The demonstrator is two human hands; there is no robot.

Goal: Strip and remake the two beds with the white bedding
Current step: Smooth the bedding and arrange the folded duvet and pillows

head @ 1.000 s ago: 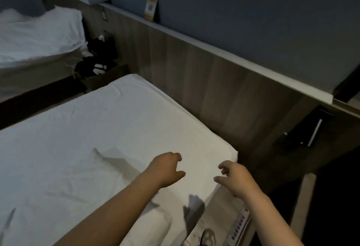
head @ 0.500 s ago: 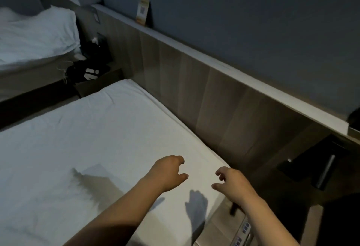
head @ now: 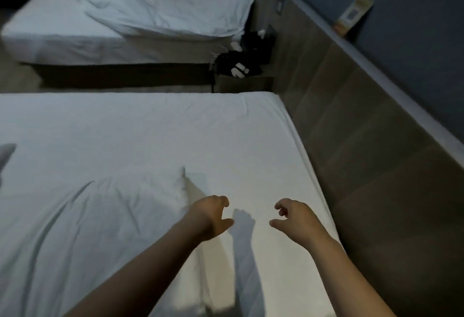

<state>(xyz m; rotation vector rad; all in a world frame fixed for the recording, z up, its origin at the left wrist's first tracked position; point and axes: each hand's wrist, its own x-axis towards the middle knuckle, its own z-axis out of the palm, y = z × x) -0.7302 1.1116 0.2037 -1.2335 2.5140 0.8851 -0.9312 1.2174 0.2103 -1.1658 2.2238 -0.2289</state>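
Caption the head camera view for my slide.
Left hand and right hand hover, empty, over the near bed's sheet; far bed's bedding lies rumpled.

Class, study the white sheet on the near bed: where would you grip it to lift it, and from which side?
Pinch the raised fold of the sheet, coming from above with the left hand, which is nearest. The ridge stands up from flat cloth, so a pinch can likely close on both sides.
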